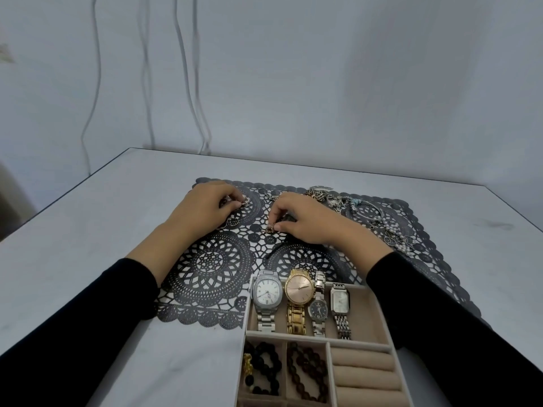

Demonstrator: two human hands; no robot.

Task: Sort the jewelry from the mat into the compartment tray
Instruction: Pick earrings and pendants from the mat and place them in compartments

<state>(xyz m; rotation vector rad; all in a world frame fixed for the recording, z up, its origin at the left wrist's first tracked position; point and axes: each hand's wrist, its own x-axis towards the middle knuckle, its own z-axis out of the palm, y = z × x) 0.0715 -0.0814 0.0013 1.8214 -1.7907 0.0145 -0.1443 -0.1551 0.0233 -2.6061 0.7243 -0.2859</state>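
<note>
Nearest the lens: the compartment tray [245,333], pale and beige-lined, at bottom centre, its far edge lying over the mat's near edge.
- Near-left cell: black bead bracelets [264,367], one with a gold charm.
- Next cell to the right: brown bead bracelets [307,374].
- Right cell: padded ring rolls [364,374].
- Long far cell: four watches side by side, straps running toward the camera. From left: square silver watch [266,290], gold watch [297,287], small dark-dial watch [318,308], rectangular silver watch [340,299].

Dark lace-pattern mat [208,268] spreads across a pale table [88,230]. Both arms in black sleeves reach over it.

Left hand [202,210]: at the far-left part of the mat, fingers curled, tips pinching a small silvery piece [244,200]. Too small to name the kind.

Right hand [305,218]: mid-mat, thumb and forefinger pinching a small brownish piece [269,228] down at the mat surface. Whether it touches the mat, cannot tell.

Unsorted jewelry: a heap of chains, bangles and pearl strands [379,224] along the mat's far-right side, well apart from the tray. A thin black cord [274,251] lies on the mat below the right hand.

Two cables [188,83] hang down the wall behind the table.
</note>
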